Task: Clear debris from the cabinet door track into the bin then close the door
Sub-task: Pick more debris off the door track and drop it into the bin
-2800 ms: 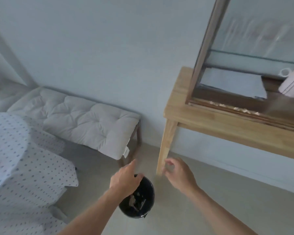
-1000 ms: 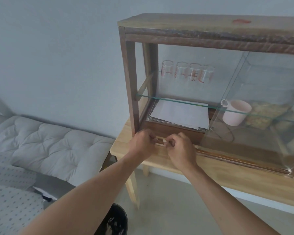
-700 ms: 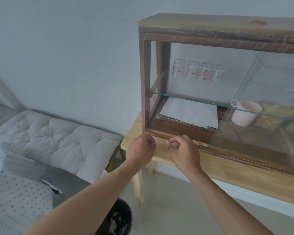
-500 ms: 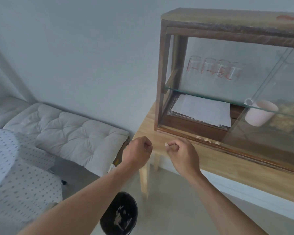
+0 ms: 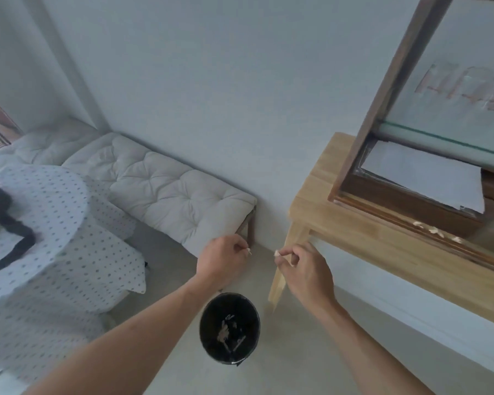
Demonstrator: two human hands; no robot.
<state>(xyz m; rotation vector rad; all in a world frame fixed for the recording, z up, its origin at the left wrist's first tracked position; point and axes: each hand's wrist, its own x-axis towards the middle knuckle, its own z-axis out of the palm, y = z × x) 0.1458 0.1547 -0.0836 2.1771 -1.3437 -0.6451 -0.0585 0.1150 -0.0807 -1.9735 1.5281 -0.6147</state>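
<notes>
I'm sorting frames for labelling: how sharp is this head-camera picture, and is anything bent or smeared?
Head view: soft, even daylight with no hard shadows; the glasses behind the cabinet pane are smeared by motion blur; the wide lens tilts the cabinet post; the left hand, right hand and bin are fairly sharp.

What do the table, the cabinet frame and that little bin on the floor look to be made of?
Table: pale wood with visible grain, matte. Cabinet frame: darker brown wood around clear glass panes. Bin: glossy black, probably plastic, though metal cannot be ruled out.
</notes>
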